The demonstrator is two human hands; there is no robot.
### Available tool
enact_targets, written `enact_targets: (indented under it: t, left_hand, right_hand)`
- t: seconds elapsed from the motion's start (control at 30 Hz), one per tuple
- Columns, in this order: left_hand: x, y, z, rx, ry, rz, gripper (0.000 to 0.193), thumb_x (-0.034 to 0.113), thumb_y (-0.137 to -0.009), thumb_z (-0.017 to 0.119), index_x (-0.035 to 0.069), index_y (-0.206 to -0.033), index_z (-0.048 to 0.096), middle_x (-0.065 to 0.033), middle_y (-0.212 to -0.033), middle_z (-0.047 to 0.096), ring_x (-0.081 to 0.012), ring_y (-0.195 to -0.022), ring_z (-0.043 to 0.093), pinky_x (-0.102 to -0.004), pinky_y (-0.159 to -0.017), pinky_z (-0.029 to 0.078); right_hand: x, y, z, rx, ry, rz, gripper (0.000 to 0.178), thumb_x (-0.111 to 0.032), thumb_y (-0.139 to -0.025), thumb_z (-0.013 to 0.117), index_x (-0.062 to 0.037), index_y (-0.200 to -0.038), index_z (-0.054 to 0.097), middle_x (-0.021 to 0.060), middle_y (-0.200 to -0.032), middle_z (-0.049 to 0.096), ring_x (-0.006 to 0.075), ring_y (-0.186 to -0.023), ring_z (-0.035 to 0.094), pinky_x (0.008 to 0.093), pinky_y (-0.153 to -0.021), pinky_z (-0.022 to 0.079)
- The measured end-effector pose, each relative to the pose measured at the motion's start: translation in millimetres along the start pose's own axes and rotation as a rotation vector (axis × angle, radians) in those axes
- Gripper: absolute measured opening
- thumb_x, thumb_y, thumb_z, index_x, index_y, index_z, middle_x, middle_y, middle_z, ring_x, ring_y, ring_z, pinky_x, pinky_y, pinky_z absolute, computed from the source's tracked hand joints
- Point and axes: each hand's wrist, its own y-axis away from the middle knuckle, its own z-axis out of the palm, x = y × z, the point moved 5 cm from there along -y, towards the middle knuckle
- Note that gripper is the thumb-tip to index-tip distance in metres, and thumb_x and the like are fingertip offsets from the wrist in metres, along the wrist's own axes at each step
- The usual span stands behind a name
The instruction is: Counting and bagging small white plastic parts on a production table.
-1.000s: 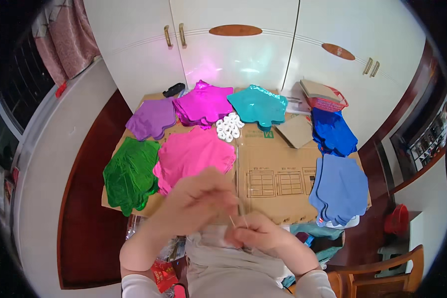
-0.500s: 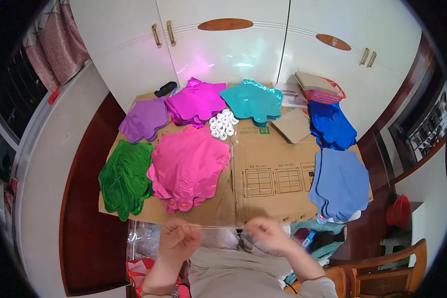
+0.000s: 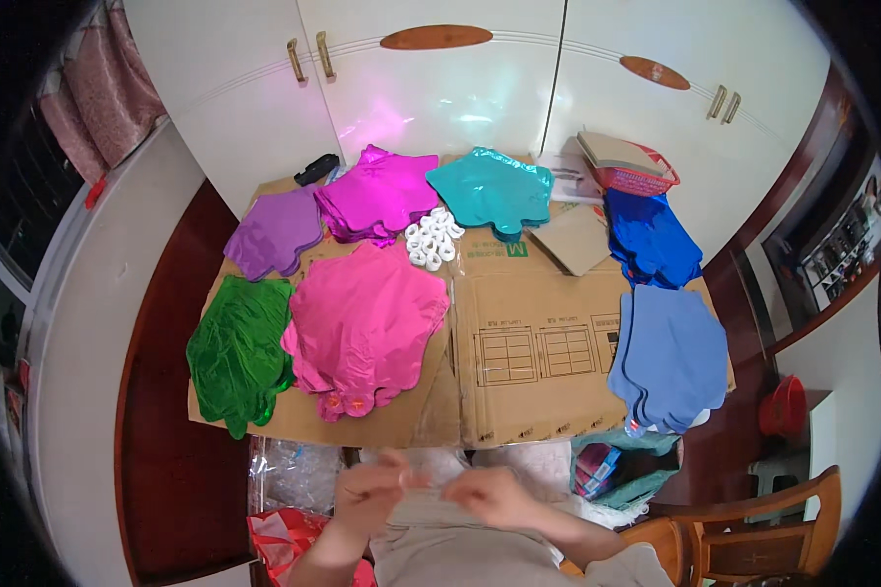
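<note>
Both hands (image 3: 440, 489) dropped nearer (blurred), thread unseen.

Flattened cardboard (image 3: 543, 362) covers the table. On it lie foil balloon stacks: green (image 3: 237, 350), pink (image 3: 362, 328), purple (image 3: 274, 233), magenta (image 3: 377, 194), teal (image 3: 491, 191), blue (image 3: 651, 240), pale blue (image 3: 671, 357). White rolls (image 3: 431, 237) sit mid-table, between magenta and teal.

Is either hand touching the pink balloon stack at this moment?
No, the left hand and right hand are together below the cardboard's near edge, apart from the pink stack.
</note>
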Motion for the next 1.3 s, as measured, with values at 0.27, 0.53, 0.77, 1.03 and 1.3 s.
enact_targets:
  t: [0.27, 0.53, 0.77, 1.03, 1.3]
  left_hand:
    - [-19, 23, -1, -0.101, 0.431, 0.011, 0.011, 0.005, -0.07, 0.062, 0.004, -0.081, 0.064, -0.0068, -0.07, 0.06, -0.0222, -0.069, 0.052, -0.0322, -0.069, 0.042]
    - [-8, 31, -11, -0.192, 0.066, -0.135, 0.016, 0.005, -0.072, 0.06, 0.005, -0.087, 0.065, -0.0055, -0.073, 0.061, -0.0207, -0.072, 0.053, -0.0331, -0.07, 0.042]
    - [-7, 29, -22, -0.168, -0.606, 0.021, 0.022, -0.005, -0.072, 0.053, 0.006, -0.087, 0.065, -0.0046, -0.072, 0.056, -0.0143, -0.067, 0.049, -0.0257, -0.059, 0.04]
    - [-13, 37, -37, -0.119, -0.725, -0.14, 0.014, -0.004, -0.071, 0.055, 0.0, -0.083, 0.061, -0.0098, -0.079, 0.06, -0.0196, -0.074, 0.054, -0.0285, -0.066, 0.041]
    - [-33, 59, -58, 0.256, 0.091, -0.381, 0.015, 0.005, -0.073, 0.057, 0.0, -0.087, 0.061, -0.0124, -0.081, 0.061, -0.021, -0.076, 0.056, -0.0316, -0.068, 0.043]
  right_hand:
    - [-10, -4, 8, 0.038, 0.003, -0.128, 0.009, -0.003, -0.076, 0.053, -0.0019, -0.081, 0.061, 0.0096, -0.066, 0.057, 0.0218, -0.06, 0.054, 0.03, -0.057, 0.042]
    - [-10, -11, 23, 0.0, 0.062, -0.313, 0.004, -0.007, -0.078, 0.055, -0.007, -0.08, 0.059, 0.0037, -0.064, 0.052, 0.0198, -0.06, 0.048, 0.0319, -0.076, 0.036]
    - [8, -18, 45, 0.005, 0.048, -0.333, 0.005, -0.01, -0.081, 0.054, -0.0079, -0.084, 0.058, 0.0042, -0.073, 0.056, 0.0196, -0.072, 0.052, 0.035, -0.081, 0.034]
    - [15, -26, 64, -0.06, 0.11, -0.346, 0.006, -0.011, -0.081, 0.054, -0.0063, -0.084, 0.057, 0.007, -0.075, 0.056, 0.0252, -0.077, 0.053, 0.0387, -0.077, 0.037]
    - [52, -28, 91, -0.088, 0.142, -0.323, 0.008, -0.011, -0.08, 0.055, -0.0049, -0.084, 0.057, 0.0094, -0.078, 0.057, 0.0271, -0.078, 0.053, 0.0363, -0.073, 0.039]
